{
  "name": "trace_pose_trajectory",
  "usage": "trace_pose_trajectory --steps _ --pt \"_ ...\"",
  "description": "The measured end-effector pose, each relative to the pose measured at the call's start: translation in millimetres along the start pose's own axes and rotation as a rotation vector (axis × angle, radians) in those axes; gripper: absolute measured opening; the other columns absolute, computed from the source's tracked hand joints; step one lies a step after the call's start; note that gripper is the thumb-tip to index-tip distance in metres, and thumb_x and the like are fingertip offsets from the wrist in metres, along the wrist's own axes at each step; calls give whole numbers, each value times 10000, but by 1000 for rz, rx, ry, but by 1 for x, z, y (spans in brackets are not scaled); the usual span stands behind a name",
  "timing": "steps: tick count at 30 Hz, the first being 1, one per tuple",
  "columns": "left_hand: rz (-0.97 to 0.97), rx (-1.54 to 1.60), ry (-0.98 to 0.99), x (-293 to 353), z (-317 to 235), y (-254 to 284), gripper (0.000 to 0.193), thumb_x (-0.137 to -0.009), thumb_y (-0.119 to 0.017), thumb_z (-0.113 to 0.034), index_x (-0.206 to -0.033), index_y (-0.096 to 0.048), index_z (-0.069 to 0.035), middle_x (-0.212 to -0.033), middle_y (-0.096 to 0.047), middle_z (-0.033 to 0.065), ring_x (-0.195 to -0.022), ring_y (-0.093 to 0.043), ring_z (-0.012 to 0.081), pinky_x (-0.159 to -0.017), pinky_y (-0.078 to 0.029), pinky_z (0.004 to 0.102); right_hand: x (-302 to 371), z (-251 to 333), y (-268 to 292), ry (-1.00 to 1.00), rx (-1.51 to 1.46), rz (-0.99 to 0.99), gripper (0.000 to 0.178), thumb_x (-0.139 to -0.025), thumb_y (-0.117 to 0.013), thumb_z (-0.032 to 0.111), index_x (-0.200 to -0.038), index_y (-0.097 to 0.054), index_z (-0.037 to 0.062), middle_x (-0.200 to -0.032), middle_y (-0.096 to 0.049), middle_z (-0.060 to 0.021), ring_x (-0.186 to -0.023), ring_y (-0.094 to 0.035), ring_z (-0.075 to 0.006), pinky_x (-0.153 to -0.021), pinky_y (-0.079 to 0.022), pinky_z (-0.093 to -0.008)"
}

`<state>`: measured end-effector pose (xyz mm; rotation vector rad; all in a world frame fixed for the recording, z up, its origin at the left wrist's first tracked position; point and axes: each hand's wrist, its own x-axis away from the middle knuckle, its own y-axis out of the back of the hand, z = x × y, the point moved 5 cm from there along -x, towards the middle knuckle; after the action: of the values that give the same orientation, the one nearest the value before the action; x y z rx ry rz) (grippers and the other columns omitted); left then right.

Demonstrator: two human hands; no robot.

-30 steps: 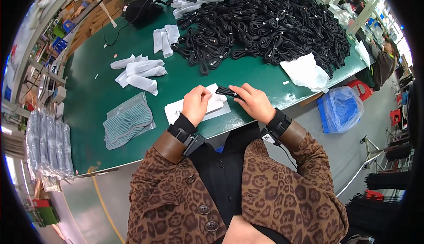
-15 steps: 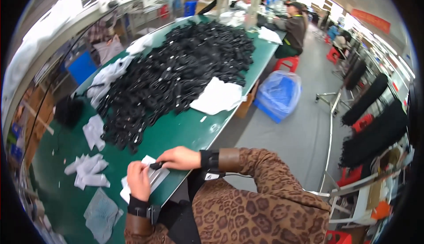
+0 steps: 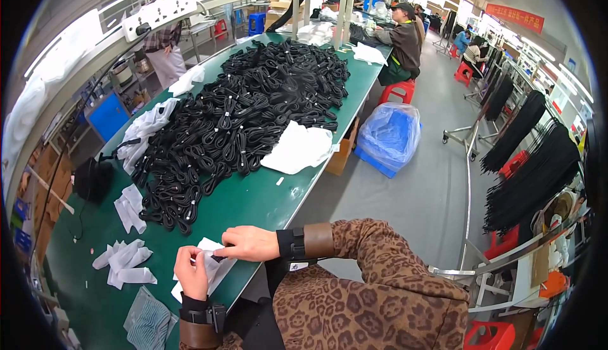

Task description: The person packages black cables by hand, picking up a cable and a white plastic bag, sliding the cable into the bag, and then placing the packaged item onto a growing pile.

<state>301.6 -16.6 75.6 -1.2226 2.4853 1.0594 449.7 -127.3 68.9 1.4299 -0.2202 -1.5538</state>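
My left hand (image 3: 192, 273) and my right hand (image 3: 251, 243) meet at the near edge of the green table (image 3: 231, 199). Thumb and fingers of the right hand pinch a small dark piece (image 3: 218, 258), mostly hidden by the fingers, so its kind does not show. The left fingers are pinched together right beside it; what lies between them is hidden. Under both hands is a white sheet (image 3: 214, 279), partly covered. Beyond them a large heap of bundled black cords (image 3: 234, 109) spreads over the table.
A white cloth or bag (image 3: 297, 148) lies at the heap's right edge. Crumpled white pieces (image 3: 126, 262) and a clear bag with striped contents (image 3: 149, 321) are at left. A blue bin with a plastic liner (image 3: 389, 136) stands on the floor. Black cords hang from racks (image 3: 535, 179) at right.
My view has shifted slightly, and more of the far room shows. Both hands stay together over the white sheet; less of the dark piece shows between the fingers now.
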Motion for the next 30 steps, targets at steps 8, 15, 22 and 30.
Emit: trace_pose_trajectory --steps 8,15,22,30 --pt "-14 -219 -194 5 -24 6 69 -805 -603 9 -819 -538 -10 -860 -562 134 -833 -549 313 -731 -446 375 0 -23 -30 -819 -827 196 145 -872 -662 162 -949 -629 44 -829 -640 -136 -791 -657 -235 -699 -512 -318" --pt "-65 56 -34 -19 -26 13 74 -796 -651 -21 -848 -599 -28 -882 -612 88 -811 -597 221 -683 -472 301 -33 9 25 -59 -298 -70 244 -765 -723 2 -991 -642 46 -1002 -555 -94 -804 -568 -218 -738 -479 -299" --pt "-77 357 150 -15 -9 33 65 -851 -661 -63 -885 -619 -28 -854 -611 23 -753 -578 109 -638 -463 238 -54 12 4 -304 -630 -152 234 -825 -689 -1 -1046 -617 29 -1040 -539 -102 -744 -553 -126 -666 -463 -238" --pt "-266 832 292 -39 28 119 164 -933 -599 -137 -1053 -589 -25 -816 -557 -16 -649 -482 52 -562 -387 194 -68 -62 6 -255 -58 -102 364 -830 -667 48 -1177 -558 76 -1058 -545 -149 -795 -620 -265 -681 -517 -352"
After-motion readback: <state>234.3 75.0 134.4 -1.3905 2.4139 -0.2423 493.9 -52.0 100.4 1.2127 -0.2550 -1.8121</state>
